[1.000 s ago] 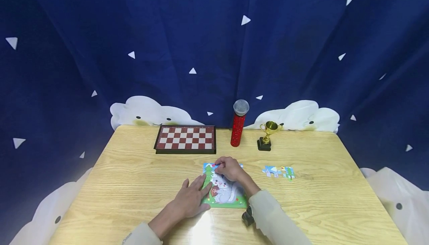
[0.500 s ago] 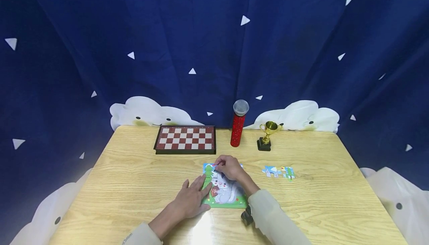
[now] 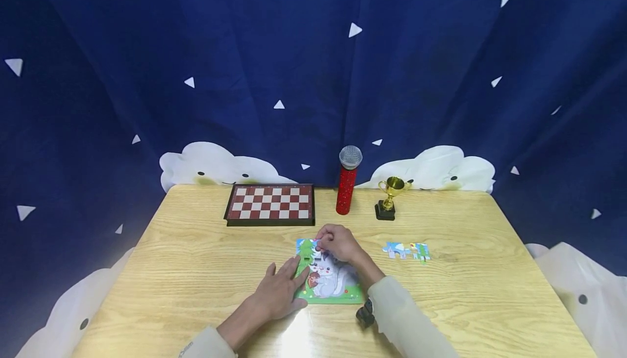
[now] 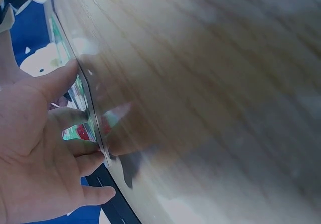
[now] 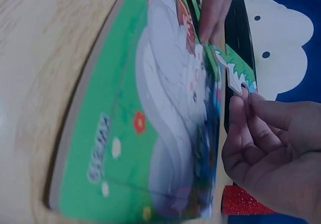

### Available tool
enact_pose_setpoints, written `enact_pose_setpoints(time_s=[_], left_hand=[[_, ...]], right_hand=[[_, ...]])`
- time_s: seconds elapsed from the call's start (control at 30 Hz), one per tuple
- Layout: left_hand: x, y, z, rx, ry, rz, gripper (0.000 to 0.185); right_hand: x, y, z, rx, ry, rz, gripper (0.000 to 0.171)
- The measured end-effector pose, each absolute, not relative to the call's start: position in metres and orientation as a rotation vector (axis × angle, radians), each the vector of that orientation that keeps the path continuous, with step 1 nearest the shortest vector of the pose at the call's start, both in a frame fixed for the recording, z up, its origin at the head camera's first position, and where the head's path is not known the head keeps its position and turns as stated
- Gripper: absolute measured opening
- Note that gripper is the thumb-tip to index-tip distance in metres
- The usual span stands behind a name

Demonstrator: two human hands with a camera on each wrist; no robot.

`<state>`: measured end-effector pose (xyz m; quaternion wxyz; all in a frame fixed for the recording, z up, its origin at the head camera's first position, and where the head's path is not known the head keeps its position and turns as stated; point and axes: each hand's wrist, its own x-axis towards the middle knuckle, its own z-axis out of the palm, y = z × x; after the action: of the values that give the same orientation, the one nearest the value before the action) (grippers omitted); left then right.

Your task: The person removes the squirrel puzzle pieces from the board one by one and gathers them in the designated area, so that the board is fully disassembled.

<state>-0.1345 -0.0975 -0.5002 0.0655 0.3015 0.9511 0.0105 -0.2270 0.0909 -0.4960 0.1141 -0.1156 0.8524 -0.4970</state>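
The squirrel puzzle board [image 3: 329, 282] lies flat near the front middle of the desk [image 3: 196, 249], and above its far left corner the right hand [image 3: 338, 242] pinches a green tree puzzle piece [image 5: 235, 68] between thumb and fingertips. The left hand [image 3: 278, 291] lies spread and flat, fingers pressing the board's left edge. Loose pieces [image 3: 407, 250] sit well to the right, with a chessboard [image 3: 270, 204], red microphone [image 3: 348, 180] and gold trophy [image 3: 388, 198] along the far edge.
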Motion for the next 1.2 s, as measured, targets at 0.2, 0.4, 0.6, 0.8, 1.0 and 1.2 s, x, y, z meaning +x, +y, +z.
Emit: enact_pose_setpoints(time_s=[0.2,0.4,0.6,0.8,1.0,1.2], left_hand=[[-0.135,-0.097,-0.5,0.923,2.874,0.045,0.067],[-0.134,-0.098,-0.502,0.899,2.864,0.07,0.067],[-0.134,-0.099,-0.503,0.901,2.864,0.06,0.066],[-0.135,-0.1,-0.503,0.933,2.866,0.058,0.067],[-0.136,-0.1,-0.501,0.948,2.863,0.071,0.068],[-0.136,-0.099,-0.5,0.967,2.865,0.051,0.068]], right_hand=[[-0.224,0.11,-0.49,-0.374,2.52,-1.475,0.005],[-0.226,0.138,-0.485,-0.385,2.55,-1.429,0.005],[-0.229,0.166,-0.483,-0.325,2.592,-1.393,0.005],[-0.232,0.19,-0.486,-0.218,2.626,-1.352,0.004],[-0.234,0.206,-0.492,-0.13,2.622,-1.328,0.004],[-0.235,0.218,-0.497,-0.128,2.654,-1.254,0.006]])
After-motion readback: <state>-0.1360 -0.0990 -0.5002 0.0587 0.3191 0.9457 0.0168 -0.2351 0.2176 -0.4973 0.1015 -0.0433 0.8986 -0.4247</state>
